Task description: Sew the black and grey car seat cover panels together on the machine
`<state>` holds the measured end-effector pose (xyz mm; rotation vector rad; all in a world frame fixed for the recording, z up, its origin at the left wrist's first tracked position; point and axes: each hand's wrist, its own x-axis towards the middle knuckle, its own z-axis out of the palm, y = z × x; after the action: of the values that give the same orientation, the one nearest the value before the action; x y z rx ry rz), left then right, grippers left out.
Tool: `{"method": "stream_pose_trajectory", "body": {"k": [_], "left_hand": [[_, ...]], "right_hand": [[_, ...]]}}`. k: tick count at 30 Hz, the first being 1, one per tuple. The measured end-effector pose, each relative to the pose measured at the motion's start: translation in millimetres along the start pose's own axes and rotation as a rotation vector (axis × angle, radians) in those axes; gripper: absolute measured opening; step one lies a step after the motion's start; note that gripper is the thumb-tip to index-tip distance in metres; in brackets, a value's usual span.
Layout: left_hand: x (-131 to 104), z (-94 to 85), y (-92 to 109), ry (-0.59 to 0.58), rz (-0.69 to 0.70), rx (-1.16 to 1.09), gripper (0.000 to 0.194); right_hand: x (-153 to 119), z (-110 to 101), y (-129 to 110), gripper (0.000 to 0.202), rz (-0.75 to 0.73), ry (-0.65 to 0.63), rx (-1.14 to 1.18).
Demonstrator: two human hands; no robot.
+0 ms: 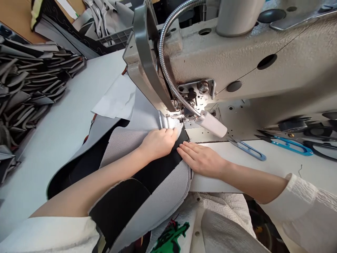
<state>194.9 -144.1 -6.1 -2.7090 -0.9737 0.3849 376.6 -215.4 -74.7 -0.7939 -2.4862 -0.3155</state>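
Note:
A large grey and black fabric piece (123, 144) lies curled on the sewing machine bed, its edge under the needle area of the sewing machine (237, 52). My left hand (160, 142) is closed on the fabric just in front of the presser foot, fingers curled into its grey fold. To the right, my right hand (201, 158) lies flat with fingers stretched out, its fingertips pressing on the black part near the fabric's right edge. A lamp (212, 123) on a bendable metal neck lights the stitching spot. The needle itself is hidden.
Blue thread snips (250, 149) and a second blue pair (289, 142) lie right of my right hand, beside black-handled scissors (322, 149). Stacked fabric pieces (28, 84) fill the table's left side. Behind the machine stands a grey crate (116, 38) with more pieces.

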Motion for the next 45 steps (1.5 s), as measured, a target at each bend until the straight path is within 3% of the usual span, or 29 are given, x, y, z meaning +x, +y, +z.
{"method": "stream_pose_trajectory", "body": {"k": [3, 10, 14, 19, 25, 27, 32, 36, 45], "left_hand": [[1.2, -3.4, -2.6, -0.136, -0.071, -0.072, 0.046], [22.0, -37.6, -2.8, -0.425, -0.118, -0.315, 0.039], [25.1, -36.8, -1.2, -0.447, -0.176, -0.321, 0.044], [23.1, -28.9, -11.3, -0.470, -0.145, -0.344, 0.046], [33.7, -33.5, -13.2, -0.556, -0.158, -0.459, 0.047], [36.0, -33.4, -9.0, -0.552, -0.170, -0.437, 0.047], [35.2, -23.8, 1.7, -0.398, -0.191, -0.368, 0.051], [32.0, -18.2, 3.7, -0.386, -0.188, -0.368, 0.051], [27.0, -9.8, -7.3, -0.336, -0.127, -0.367, 0.038]], "right_hand": [[0.9, -0.5, -0.8, 0.029, -0.002, 0.008, -0.007], [2.1, -1.5, 0.3, 0.029, 0.004, 0.006, 0.002], [1.9, -1.5, 2.2, 0.029, 0.004, 0.003, 0.021], [2.0, -2.0, 4.7, 0.029, 0.002, 0.024, 0.044], [1.8, -1.2, 7.6, 0.028, 0.005, 0.021, 0.068], [1.7, -0.6, 11.0, 0.028, 0.006, 0.022, 0.078], [0.4, 1.7, 21.7, 0.033, 0.013, -0.040, 0.097], [-1.2, 1.6, 24.0, 0.035, 0.004, -0.094, 0.066], [18.9, 11.6, -3.7, 0.032, 0.015, -0.039, -0.165]]}}
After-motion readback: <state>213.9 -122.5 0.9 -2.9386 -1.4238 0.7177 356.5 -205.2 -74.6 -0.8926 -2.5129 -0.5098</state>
